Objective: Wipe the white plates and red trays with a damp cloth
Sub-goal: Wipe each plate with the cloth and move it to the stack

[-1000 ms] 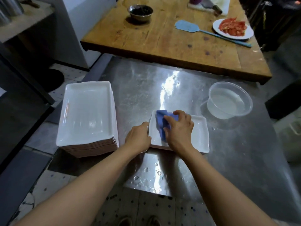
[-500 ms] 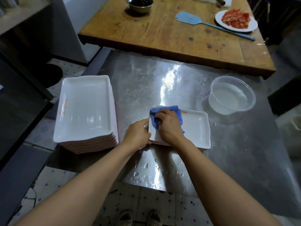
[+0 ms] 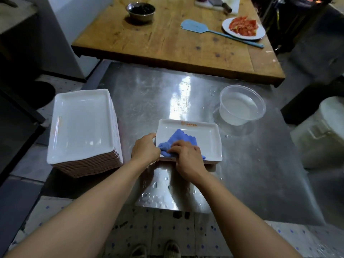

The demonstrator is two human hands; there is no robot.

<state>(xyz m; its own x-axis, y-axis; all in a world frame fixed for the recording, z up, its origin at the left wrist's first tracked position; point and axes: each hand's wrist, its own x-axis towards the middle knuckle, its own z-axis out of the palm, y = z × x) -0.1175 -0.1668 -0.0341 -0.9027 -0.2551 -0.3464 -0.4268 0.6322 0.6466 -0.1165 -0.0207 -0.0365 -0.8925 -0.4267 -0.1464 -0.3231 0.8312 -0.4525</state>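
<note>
A steel tabletop (image 3: 260, 164) carries a tall stack (image 3: 81, 127) of white plates well left of the left hand's fingers. One plate (image 3: 208, 138) lies under both hands: the left hand (image 3: 146, 150) grips its left edge with curled fingers, the right hand (image 3: 188, 159) presses the blue cloth (image 3: 181, 137) on its near left part, fingers bent over it. A water tub (image 3: 242, 106) sits beyond the right fingers.

Blue cloth (image 3: 181, 140) on white plate (image 3: 206, 138)
</note>
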